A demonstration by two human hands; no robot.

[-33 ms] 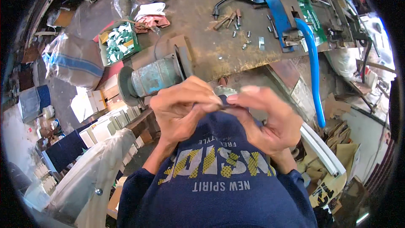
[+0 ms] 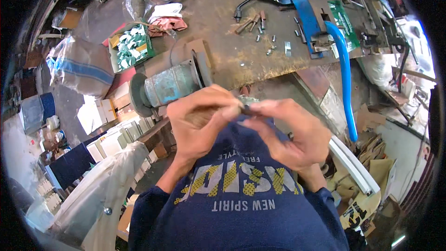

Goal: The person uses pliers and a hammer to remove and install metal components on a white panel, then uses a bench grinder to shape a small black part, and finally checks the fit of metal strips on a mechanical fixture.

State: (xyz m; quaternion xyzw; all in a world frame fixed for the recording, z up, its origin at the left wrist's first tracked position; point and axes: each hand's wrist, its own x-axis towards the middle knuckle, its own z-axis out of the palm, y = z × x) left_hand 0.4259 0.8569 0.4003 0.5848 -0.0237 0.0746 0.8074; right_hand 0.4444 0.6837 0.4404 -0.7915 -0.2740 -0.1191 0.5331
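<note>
Over left sits a cylindrical machine; near it, the left hand pinches a small dark piece before the blue shirt. The right hand meets it, blurred, its grip unclear to me; farther right, a bright blue bar overhangs the desk.

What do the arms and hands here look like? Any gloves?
They're a person's. The left hand and right hand wear no gloves, and no watch shows. Dark blue sleeves stop short of the wrists, leaving them bare.
</note>
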